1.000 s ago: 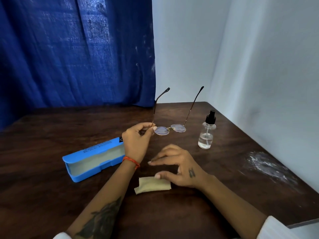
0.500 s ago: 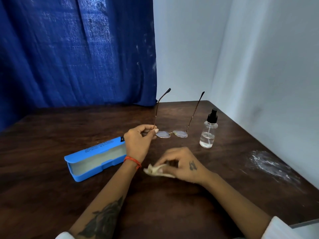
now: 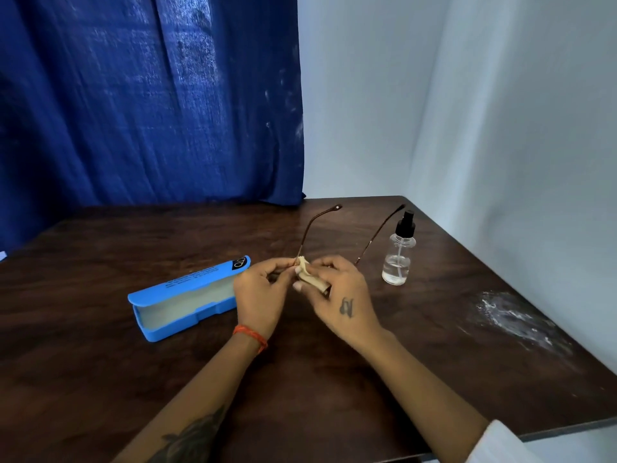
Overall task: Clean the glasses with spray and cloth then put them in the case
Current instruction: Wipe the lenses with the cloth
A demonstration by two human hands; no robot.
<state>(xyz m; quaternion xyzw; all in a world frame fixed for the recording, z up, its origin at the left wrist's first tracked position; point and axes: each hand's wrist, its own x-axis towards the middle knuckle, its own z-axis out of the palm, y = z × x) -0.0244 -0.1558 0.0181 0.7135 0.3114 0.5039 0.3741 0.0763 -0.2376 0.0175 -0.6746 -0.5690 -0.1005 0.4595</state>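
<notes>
Dark wood table (image 3: 100,379), left hand (image 3: 258,295) pinching the glasses (image 3: 309,228), right hand (image 3: 337,295) gripping the cloth (image 3: 309,277) at its 10 o'clock.

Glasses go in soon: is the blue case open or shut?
Open. The blue case lies on the table with its lid swung back, pale lining showing.

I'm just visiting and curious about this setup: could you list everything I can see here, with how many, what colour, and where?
glasses: one, thin brown frame, held above the table, arms pointing away
cloth: one, cream, pressed to the lenses
case: one, blue, open, left on the table
spray bottle: one, clear with black top, upright at right
table: one, dark wood
curtain: one, blue, behind
left hand: holds the glasses
right hand: holds the cloth
</notes>
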